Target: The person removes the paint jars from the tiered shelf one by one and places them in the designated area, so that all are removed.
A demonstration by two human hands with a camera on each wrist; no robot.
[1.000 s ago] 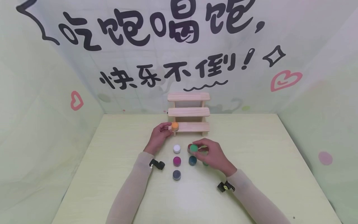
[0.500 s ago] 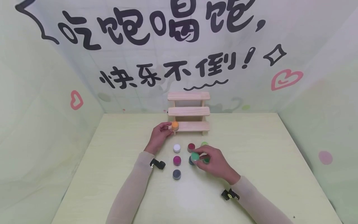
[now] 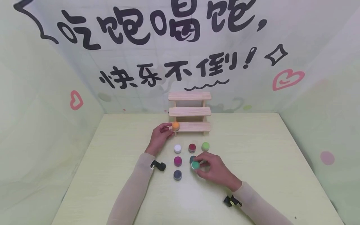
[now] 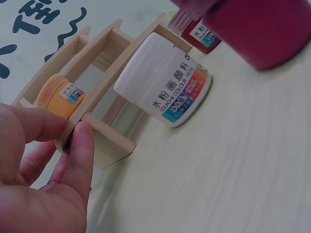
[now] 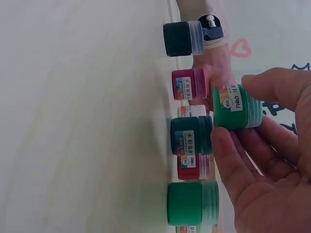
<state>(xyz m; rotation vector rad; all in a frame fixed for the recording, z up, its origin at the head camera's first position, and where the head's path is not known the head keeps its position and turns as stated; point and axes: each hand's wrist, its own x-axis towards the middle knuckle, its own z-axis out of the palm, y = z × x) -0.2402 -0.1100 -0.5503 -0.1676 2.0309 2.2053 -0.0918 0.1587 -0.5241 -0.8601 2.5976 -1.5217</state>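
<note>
My left hand (image 3: pixel 161 137) grips the left end of the bottom step of a small wooden three-step rack (image 3: pixel 194 126); its thumb and fingers stand on either side of the board (image 4: pixel 104 87). Right beside those fingertips, an orange paint jar (image 4: pixel 60 92) sits on that step. My right hand (image 3: pixel 215 168) pinches a green paint jar (image 5: pixel 235 107) between thumb and fingers, its lid facing up. The held jar is raised above the table and overlaps a teal jar (image 5: pixel 187 136) in the head view. Another green jar (image 5: pixel 192 203) stands under my right hand, hidden in the head view.
White (image 3: pixel 177 148), magenta (image 3: pixel 177 161) and dark blue-grey (image 3: pixel 177 175) jars stand in a column left of my right hand. Red (image 3: pixel 192 147) and light green (image 3: pixel 205 146) jars stand before the rack. A printed cloth (image 3: pixel 135 56) hangs behind the table (image 3: pixel 118 150).
My right hand has drawn the green jar toward the front of the table, from over the red jar to the teal one. The light green jar has come into view. My left hand stays put.
</note>
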